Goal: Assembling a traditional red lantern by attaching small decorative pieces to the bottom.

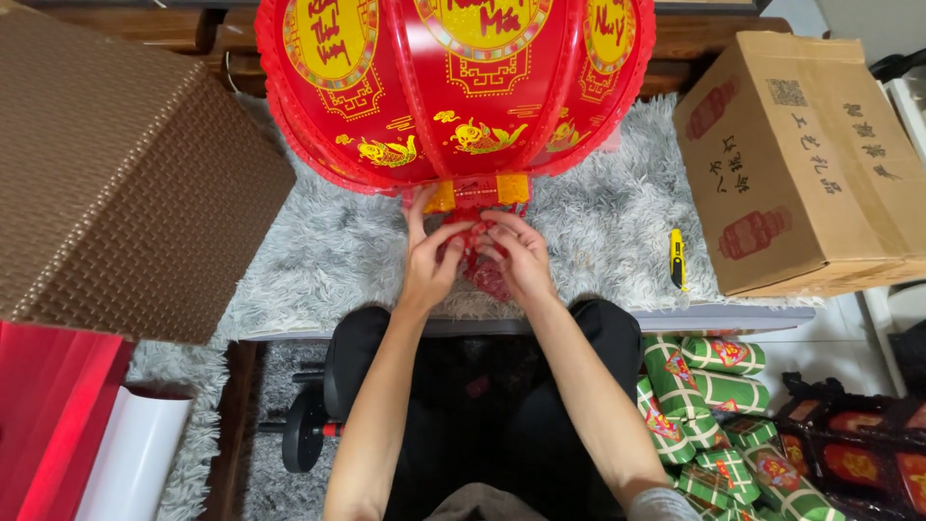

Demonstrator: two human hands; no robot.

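A small red tassel piece point(479, 259) is pinched between left hand point(431, 259) and right hand point(518, 253), held together at the near edge of the shaggy surface point(318, 251), directly below the gold cap point(479, 192) of the red lantern point(453, 87), both equally near.

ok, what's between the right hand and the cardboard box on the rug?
In the head view, a yellow utility knife lies on the grey shaggy rug between the right hand and the cardboard box; otherwise only rug.
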